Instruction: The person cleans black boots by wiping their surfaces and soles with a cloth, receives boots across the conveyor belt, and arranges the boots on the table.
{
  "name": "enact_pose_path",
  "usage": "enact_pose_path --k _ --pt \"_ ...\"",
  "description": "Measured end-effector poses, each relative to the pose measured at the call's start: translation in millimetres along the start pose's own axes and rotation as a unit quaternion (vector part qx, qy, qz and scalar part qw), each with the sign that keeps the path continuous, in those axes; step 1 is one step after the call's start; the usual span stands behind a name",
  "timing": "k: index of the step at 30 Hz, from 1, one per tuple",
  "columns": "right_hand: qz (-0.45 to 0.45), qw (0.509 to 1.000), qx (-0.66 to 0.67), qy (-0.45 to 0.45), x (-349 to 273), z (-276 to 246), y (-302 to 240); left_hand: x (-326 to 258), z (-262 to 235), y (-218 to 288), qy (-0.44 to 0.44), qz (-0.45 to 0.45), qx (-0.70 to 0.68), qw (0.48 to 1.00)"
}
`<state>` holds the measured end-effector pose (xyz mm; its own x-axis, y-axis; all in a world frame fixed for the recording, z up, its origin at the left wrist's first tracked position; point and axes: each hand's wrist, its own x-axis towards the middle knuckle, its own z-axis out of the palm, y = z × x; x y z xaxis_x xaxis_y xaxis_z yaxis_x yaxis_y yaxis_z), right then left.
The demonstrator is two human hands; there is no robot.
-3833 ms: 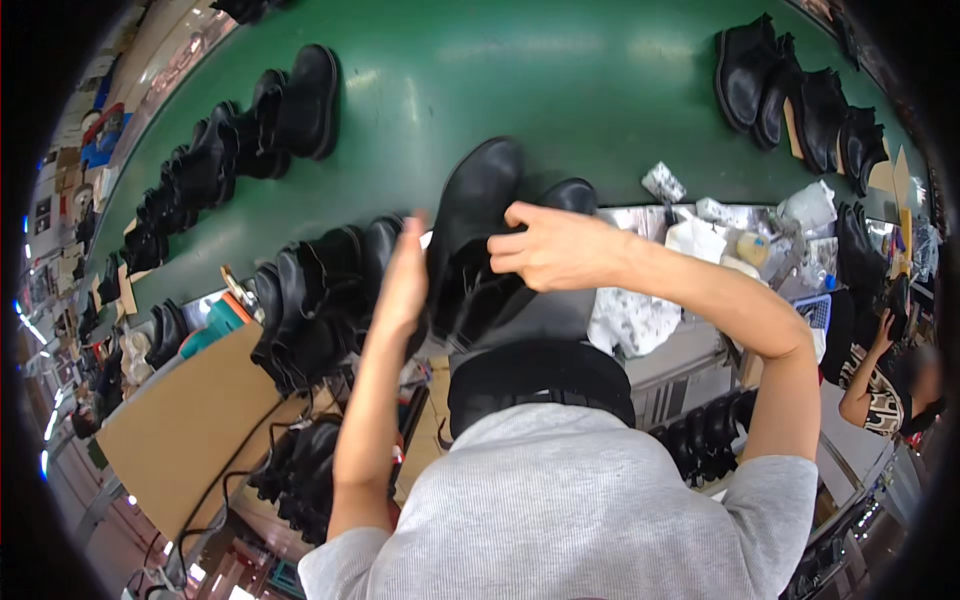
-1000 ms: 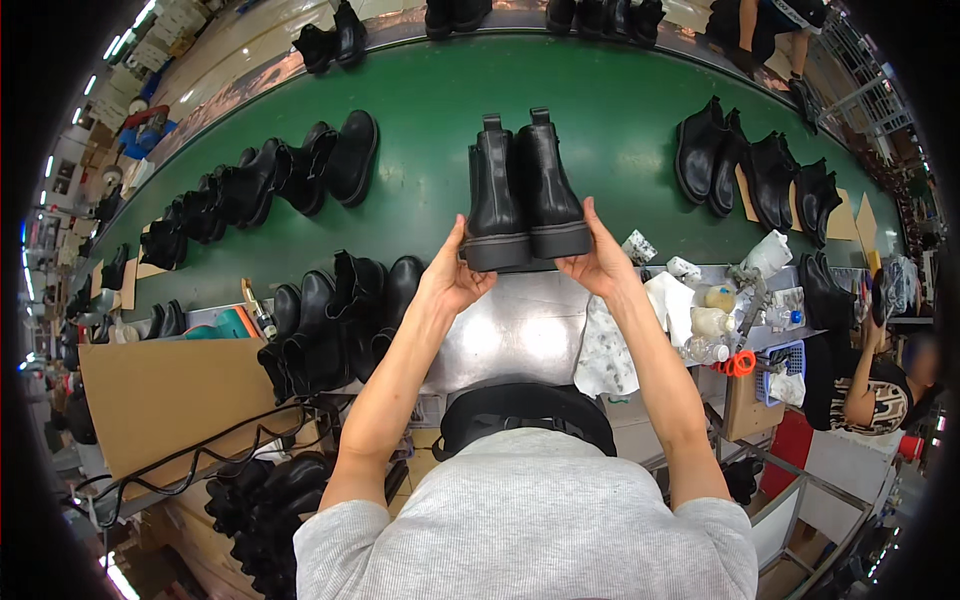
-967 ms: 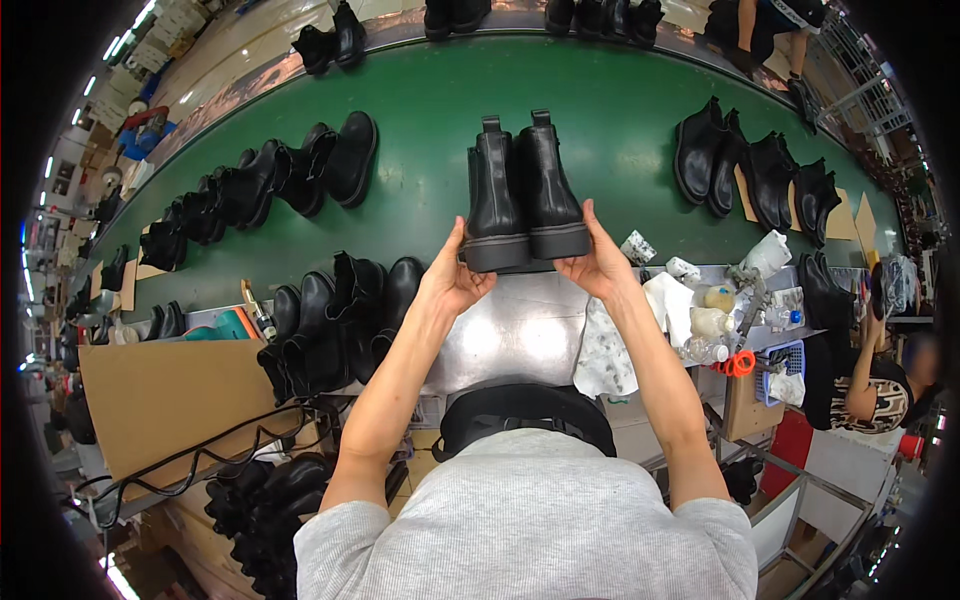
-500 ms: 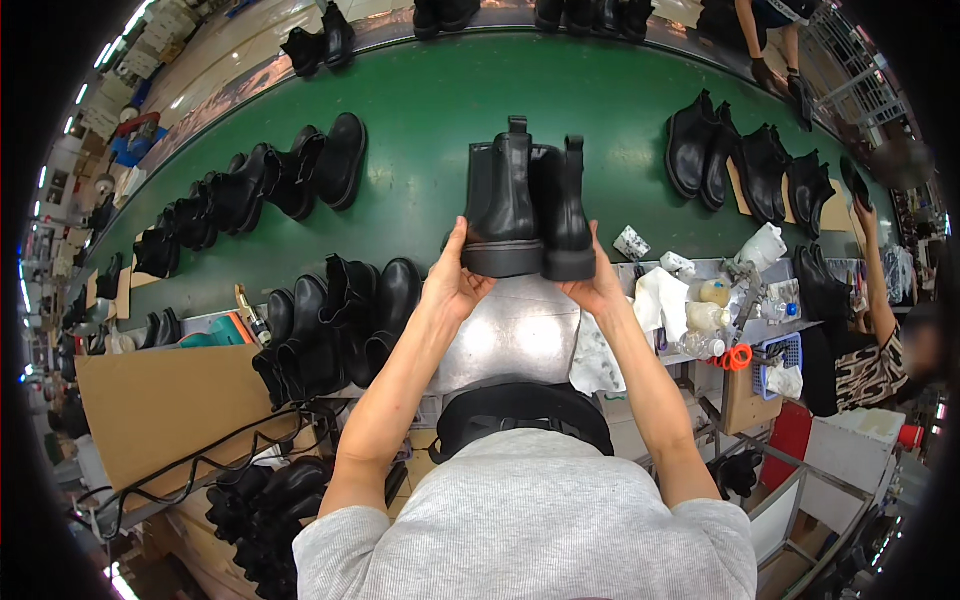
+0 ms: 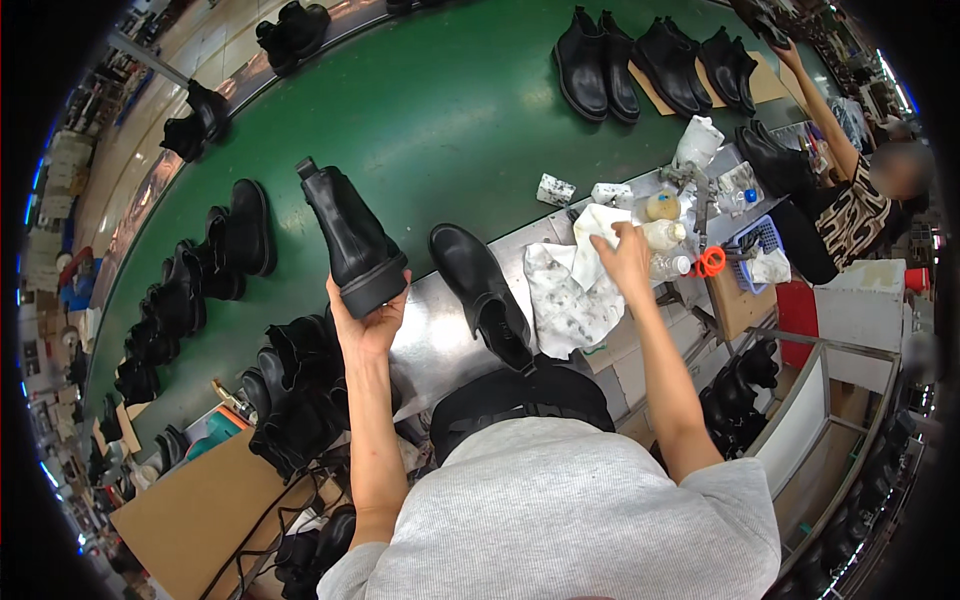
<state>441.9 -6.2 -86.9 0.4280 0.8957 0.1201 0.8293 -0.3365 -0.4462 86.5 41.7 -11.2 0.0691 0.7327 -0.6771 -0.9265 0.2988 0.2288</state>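
My left hand (image 5: 368, 318) cups the heel of a black ankle boot (image 5: 350, 236), fingers wrapped up around the sole edge so the boot stands tilted above the green conveyor belt (image 5: 450, 110), shaft leaning toward 11 o'clock. Held this way, I judge, the side of the upper faces me for a look-over. The leather is smooth and dark with a soft sheen, a pull tab sticks up at the back of the shaft, and the sole is thick and matte.

Its mate, a second black boot (image 5: 482, 290), lies on its side on the steel worktable (image 5: 440, 340), at 3 o'clock from my left hand, toe pointing away from me toward the belt.

My right hand (image 5: 626, 258) is out at 1 o'clock, fingers closed down on a white cloth (image 5: 592, 235) that rests on a stained rag (image 5: 560, 300). Bottles (image 5: 662, 220) and red-handled scissors (image 5: 708, 262) sit just beyond it, within easy reach.

More finished boots (image 5: 595, 62) stand in pairs along the belt at 12 o'clock, and another batch (image 5: 290, 390) crowds the table edge at 9 o'clock.
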Motion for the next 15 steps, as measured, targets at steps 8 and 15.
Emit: enact_pose_path --k 8,15 --pt "-0.087 0.975 -0.084 -0.189 -13.6 45.4 -47.1 12.7 5.9 -1.0 -0.022 -0.046 -0.005 0.999" --pt "-0.166 0.974 0.055 -0.142 -30.3 19.7 -68.5 38.7 3.5 5.5 0.021 -0.078 -0.01 0.997"
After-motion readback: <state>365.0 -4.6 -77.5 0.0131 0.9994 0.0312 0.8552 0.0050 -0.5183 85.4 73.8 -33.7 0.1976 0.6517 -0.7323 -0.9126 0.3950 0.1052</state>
